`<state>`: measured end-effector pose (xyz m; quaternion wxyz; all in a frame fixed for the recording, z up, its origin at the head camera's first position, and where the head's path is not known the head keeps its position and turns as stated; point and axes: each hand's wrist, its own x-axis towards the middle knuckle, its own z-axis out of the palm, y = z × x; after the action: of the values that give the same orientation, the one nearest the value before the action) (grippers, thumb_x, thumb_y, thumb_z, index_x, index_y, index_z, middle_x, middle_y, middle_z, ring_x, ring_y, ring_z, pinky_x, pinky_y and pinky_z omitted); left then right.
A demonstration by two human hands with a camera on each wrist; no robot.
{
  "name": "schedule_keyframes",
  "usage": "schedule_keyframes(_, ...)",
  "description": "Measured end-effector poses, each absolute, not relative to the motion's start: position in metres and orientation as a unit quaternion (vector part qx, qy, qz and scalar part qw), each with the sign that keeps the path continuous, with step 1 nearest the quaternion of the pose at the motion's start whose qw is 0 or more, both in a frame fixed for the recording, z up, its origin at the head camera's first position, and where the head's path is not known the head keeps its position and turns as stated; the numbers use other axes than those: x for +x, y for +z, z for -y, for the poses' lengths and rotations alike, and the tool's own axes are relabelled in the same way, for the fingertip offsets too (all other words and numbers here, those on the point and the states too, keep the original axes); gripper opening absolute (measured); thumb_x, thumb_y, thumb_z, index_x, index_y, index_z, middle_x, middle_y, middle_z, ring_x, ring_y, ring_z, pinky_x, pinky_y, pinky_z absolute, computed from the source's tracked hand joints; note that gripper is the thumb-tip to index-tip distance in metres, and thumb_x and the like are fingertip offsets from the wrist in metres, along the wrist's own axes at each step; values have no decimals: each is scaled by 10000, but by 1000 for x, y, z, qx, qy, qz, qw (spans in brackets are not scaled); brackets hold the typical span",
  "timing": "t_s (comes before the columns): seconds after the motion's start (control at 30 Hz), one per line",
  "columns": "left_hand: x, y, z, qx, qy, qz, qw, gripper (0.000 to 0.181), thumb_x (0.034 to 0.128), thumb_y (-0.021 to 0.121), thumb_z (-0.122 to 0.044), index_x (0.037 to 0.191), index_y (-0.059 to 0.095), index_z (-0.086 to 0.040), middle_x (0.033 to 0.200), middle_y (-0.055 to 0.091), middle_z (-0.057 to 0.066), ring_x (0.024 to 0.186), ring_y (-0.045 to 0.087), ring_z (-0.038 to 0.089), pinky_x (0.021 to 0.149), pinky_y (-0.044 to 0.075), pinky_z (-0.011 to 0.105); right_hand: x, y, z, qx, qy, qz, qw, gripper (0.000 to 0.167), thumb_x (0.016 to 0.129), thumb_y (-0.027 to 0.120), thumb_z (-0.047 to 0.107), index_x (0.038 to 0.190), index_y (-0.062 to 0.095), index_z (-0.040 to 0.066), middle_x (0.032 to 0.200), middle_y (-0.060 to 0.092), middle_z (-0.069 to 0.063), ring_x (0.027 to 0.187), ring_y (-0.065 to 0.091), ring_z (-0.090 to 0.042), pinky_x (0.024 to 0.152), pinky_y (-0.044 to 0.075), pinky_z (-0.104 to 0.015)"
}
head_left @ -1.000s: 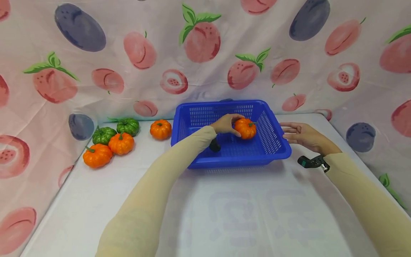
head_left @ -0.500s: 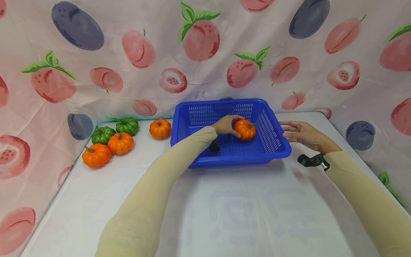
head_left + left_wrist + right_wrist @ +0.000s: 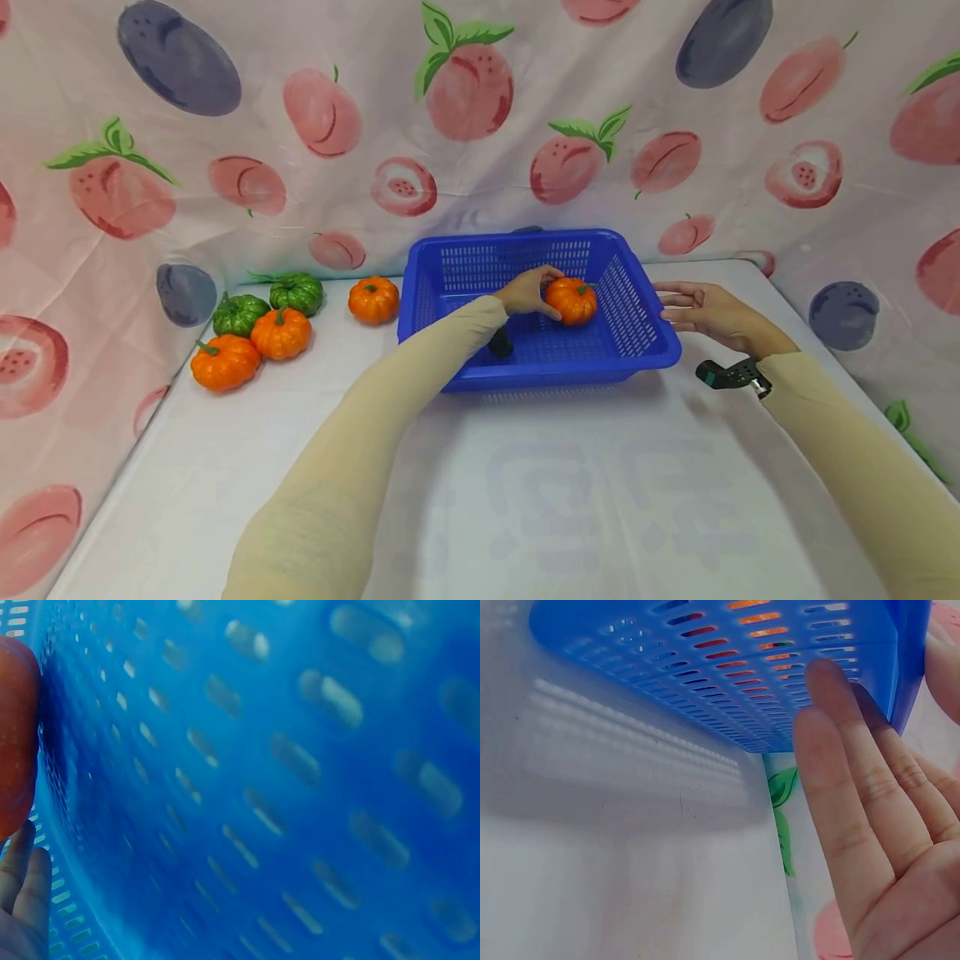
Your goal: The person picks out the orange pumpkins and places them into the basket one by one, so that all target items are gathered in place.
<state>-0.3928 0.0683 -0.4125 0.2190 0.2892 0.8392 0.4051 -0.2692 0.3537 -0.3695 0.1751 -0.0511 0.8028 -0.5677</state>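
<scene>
An orange toy pumpkin sits inside the blue plastic basket. My left hand reaches in over the front rim and holds the pumpkin from its left side, thumb low and fingers behind. In the left wrist view, two fingers show below the pumpkin, beside the slotted wall. Outside the basket on the right, my right hand has its fingers stretched out at the rim. The right wrist view shows these nearly straight fingers against the outer slotted wall; the thumb is partly hidden by the rim.
Left of the basket stands an orange pumpkin. Farther left are two orange pumpkins and two green ones. A fruit-print cloth hangs behind the white table.
The fingertips of my left hand have drawn back slightly to the left along the pumpkin. The pumpkin, the basket and my right hand stay nearly in place.
</scene>
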Motion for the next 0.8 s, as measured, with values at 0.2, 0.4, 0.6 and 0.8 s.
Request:
schedule_keyframes(0.2, -391, -412, -68, 295, 406, -839, 210, 747, 743, 784, -65, 1396, 422, -82, 1438, 453, 106, 1342, 414, 226, 1117, 363, 316, -268, -368, -352, -43, -554, -813, 174, 702, 927, 592, 178, 1473, 201, -27, 993, 628, 281, 939, 627, 65, 804, 544, -166)
schedule_keyframes(0.4, -390, -411, -69, 292, 403, -841, 211, 735, 763, 768, -69, 1410, 420, -82, 1452, 443, 107, 1350, 408, 222, 1135, 334, 309, -269, -368, -353, -34, -542, -822, 174, 702, 930, 590, 193, 1478, 203, -12, 983, 615, 294, 939, 621, 75, 811, 540, -157)
schedule_keyframes(0.6, -390, -411, -70, 293, 396, -846, 206, 748, 766, 767, -74, 1420, 403, -80, 1454, 438, 112, 1347, 412, 224, 1129, 344, 312, -269, -368, -353, -36, -545, -818, 180, 702, 930, 588, 181, 1478, 196, -17, 994, 617, 287, 947, 623, 68, 819, 542, -167)
schedule_keyframes(0.8, -391, -411, -70, 291, 381, -854, 201, 759, 767, 767, -78, 1424, 388, -61, 1447, 446, 120, 1333, 432, 229, 1111, 368, 302, -270, -368, -354, -36, -544, -818, 181, 703, 928, 591, 176, 1476, 197, -21, 994, 620, 284, 946, 625, 65, 821, 543, -172)
